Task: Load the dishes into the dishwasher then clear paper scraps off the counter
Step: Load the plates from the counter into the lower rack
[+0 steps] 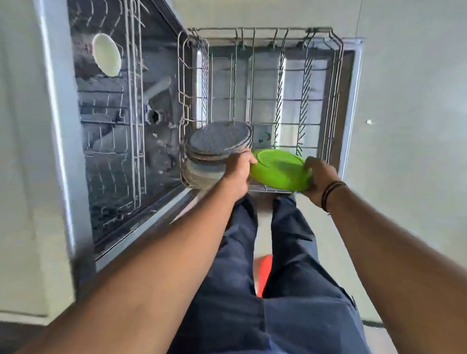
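Note:
A bright green plate hangs tilted over the near edge of the pulled-out lower wire rack. My left hand grips its left rim and my right hand grips its right rim. Just left of my left hand, several grey speckled plates stand stacked on edge in the rack's near left corner. A white bowl sits in the upper rack inside the open dishwasher at the left.
The far and right parts of the lower rack hold only bare tines. Pale floor surrounds the rack, with a small white scrap at the right. My legs in dark trousers stand just behind the rack.

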A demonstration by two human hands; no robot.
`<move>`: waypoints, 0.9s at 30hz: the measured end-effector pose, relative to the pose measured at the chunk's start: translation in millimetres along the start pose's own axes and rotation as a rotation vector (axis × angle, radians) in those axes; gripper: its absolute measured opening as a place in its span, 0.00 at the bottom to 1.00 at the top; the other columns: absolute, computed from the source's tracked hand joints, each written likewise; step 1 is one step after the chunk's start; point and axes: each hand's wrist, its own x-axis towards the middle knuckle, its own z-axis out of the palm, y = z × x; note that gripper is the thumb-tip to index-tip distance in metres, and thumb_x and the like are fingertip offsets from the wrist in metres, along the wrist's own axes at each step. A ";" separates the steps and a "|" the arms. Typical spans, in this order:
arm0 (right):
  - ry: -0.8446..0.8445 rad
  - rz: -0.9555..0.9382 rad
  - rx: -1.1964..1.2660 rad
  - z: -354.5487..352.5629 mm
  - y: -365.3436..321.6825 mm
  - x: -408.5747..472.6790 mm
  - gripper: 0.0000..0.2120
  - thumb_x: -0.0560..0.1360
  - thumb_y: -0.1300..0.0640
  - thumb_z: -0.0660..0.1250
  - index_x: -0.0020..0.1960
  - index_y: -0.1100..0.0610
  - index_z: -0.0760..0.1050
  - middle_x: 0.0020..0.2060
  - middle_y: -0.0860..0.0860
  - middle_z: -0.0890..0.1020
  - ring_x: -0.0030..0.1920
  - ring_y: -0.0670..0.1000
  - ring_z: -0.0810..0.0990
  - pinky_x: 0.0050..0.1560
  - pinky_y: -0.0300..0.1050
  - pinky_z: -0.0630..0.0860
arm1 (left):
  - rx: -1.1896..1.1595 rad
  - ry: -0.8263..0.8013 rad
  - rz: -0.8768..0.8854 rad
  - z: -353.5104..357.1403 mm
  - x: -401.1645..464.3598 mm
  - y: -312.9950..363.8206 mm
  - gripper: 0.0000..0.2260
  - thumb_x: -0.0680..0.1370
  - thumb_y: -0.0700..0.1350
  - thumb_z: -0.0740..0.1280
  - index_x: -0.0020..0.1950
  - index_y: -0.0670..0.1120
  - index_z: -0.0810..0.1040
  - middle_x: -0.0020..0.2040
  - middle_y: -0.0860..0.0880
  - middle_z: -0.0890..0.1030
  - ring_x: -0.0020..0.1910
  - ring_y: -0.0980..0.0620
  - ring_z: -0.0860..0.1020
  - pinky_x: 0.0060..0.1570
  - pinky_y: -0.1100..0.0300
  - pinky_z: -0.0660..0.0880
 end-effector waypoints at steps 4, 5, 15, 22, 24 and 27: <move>0.115 0.028 -0.303 -22.5 38.3 80.6 0.15 0.63 0.51 0.66 0.47 0.57 0.71 0.50 0.57 0.79 0.54 0.62 0.81 0.55 0.67 0.79 | 0.340 0.013 -0.071 3.2 50.4 -52.4 0.35 0.56 0.43 0.64 0.63 0.34 0.72 0.40 0.42 0.75 0.41 0.44 0.74 0.37 0.55 0.72; 0.132 0.028 -0.364 -28.0 48.7 101.6 0.15 0.61 0.50 0.65 0.44 0.56 0.69 0.51 0.58 0.79 0.56 0.62 0.81 0.57 0.66 0.79 | 0.417 -0.007 -0.101 4.4 56.1 -62.0 0.36 0.59 0.44 0.65 0.67 0.37 0.70 0.45 0.39 0.77 0.44 0.44 0.75 0.37 0.56 0.73; 0.208 -0.016 -0.666 -17.3 43.8 140.2 0.18 0.78 0.61 0.62 0.65 0.67 0.72 0.53 0.58 0.78 0.59 0.60 0.77 0.60 0.49 0.73 | 0.487 0.050 -0.138 21.4 108.6 -122.9 0.28 0.62 0.57 0.69 0.56 0.42 0.81 0.52 0.41 0.85 0.46 0.45 0.84 0.42 0.49 0.84; 0.148 -0.051 -0.833 -20.4 28.5 169.3 0.19 0.82 0.57 0.59 0.68 0.66 0.72 0.51 0.57 0.73 0.51 0.54 0.71 0.60 0.50 0.72 | 0.522 0.055 -0.092 35.6 124.4 -117.0 0.28 0.63 0.55 0.76 0.56 0.39 0.80 0.51 0.41 0.84 0.48 0.43 0.84 0.45 0.43 0.84; 0.151 -0.042 -0.849 -21.3 27.8 174.7 0.19 0.82 0.57 0.58 0.68 0.66 0.72 0.58 0.60 0.77 0.59 0.59 0.76 0.62 0.50 0.72 | 0.543 0.045 -0.092 39.9 128.5 -116.3 0.28 0.64 0.55 0.76 0.57 0.38 0.80 0.51 0.41 0.84 0.47 0.42 0.84 0.44 0.45 0.84; 0.169 -0.030 -0.851 -22.5 30.5 182.2 0.18 0.82 0.57 0.58 0.68 0.67 0.72 0.65 0.62 0.76 0.66 0.61 0.74 0.63 0.51 0.71 | 0.595 0.029 -0.079 45.4 137.0 -117.3 0.34 0.58 0.59 0.74 0.57 0.40 0.80 0.52 0.42 0.84 0.48 0.42 0.84 0.44 0.43 0.84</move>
